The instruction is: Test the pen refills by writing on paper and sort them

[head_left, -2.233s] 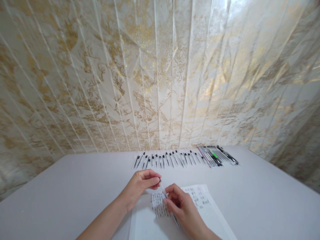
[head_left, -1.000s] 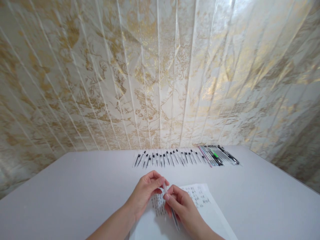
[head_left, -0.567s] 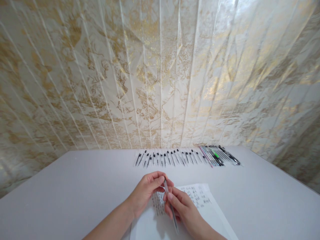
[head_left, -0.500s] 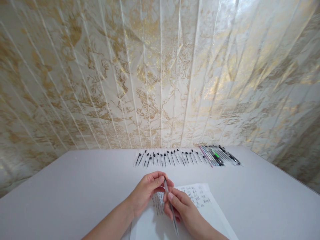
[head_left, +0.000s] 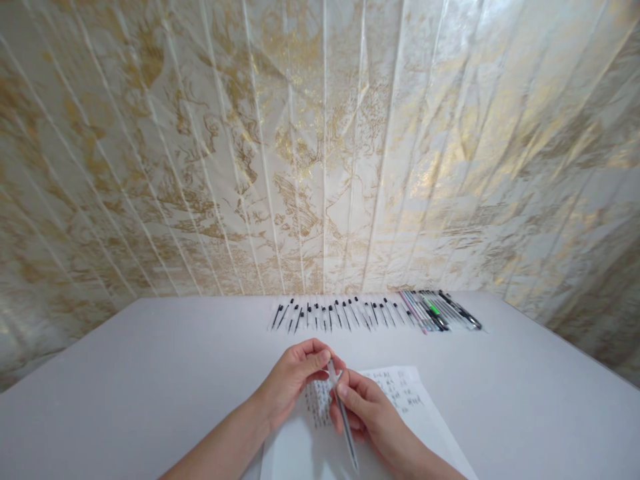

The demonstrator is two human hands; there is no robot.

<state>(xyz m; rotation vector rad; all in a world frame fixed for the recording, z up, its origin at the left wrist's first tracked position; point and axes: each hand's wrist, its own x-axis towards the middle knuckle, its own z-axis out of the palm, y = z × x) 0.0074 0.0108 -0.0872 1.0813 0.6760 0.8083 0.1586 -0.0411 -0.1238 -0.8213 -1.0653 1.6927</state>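
Note:
A clear pen [head_left: 345, 427] with a dark refill slants between my hands, its lower end pointing toward me. My left hand [head_left: 299, 371] pinches its upper end between thumb and fingers. Around the barrel, just below, my right hand [head_left: 367, 403] has its thumb and fingers closed. Beneath both hands lies a white sheet of paper [head_left: 295, 457] with dark handwriting across its upper part, some of it covered by the hands.
Several black-capped pens [head_left: 337, 315] form a row along the back of the white table [head_left: 150, 373]. More pens [head_left: 440, 311], one with a green part, lie close together at the back right. A gold-patterned covering [head_left: 300, 167] rises behind.
The dark tip seen at the pen's upper end is no longer visible there. Both hands have shifted only slightly and still hold the pen.

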